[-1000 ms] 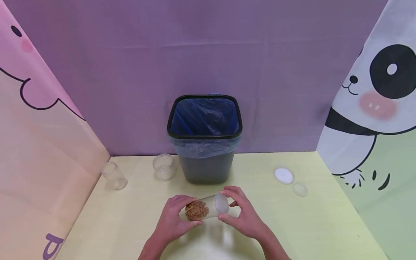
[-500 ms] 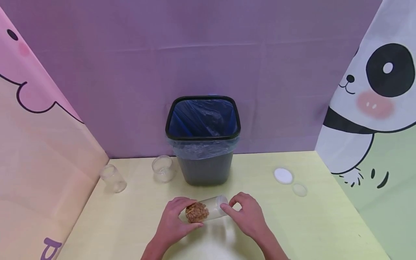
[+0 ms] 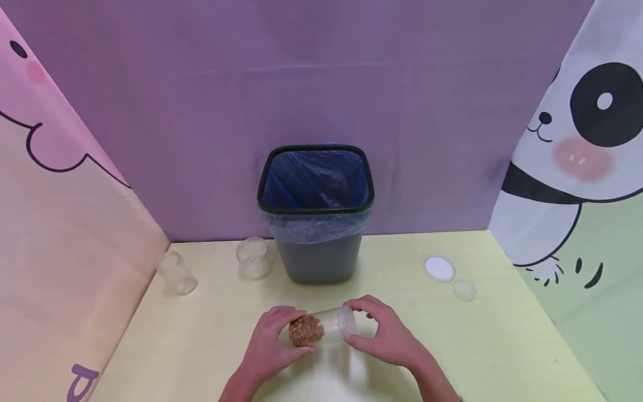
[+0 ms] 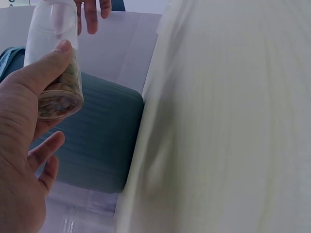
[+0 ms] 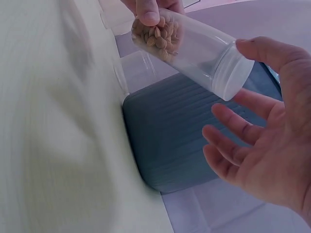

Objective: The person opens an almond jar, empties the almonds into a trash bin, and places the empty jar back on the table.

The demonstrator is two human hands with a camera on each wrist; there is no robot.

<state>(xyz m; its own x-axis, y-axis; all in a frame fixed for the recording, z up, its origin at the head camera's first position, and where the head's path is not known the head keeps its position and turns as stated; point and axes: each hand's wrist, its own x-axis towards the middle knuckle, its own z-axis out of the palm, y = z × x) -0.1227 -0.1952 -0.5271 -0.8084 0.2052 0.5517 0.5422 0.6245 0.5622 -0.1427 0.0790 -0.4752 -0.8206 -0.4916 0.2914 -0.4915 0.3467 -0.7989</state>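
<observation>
A pale yellow worktop [image 3: 492, 346] stands between purple, pink and panda-print cloth walls. Above it, near the lined bin [image 3: 316, 212], the left hand [image 3: 268, 343] grips a tilted jar of nuts [image 3: 321, 326]; the right hand [image 3: 389, 335], fingers spread, touches its lid.

Your head camera looked down, forward over table [image 3: 502, 346], mid-range. Both wrist cameras sat close, low, facing bin [image 4: 102, 145]; shared jar [image 5: 194, 48], frame top.
</observation>
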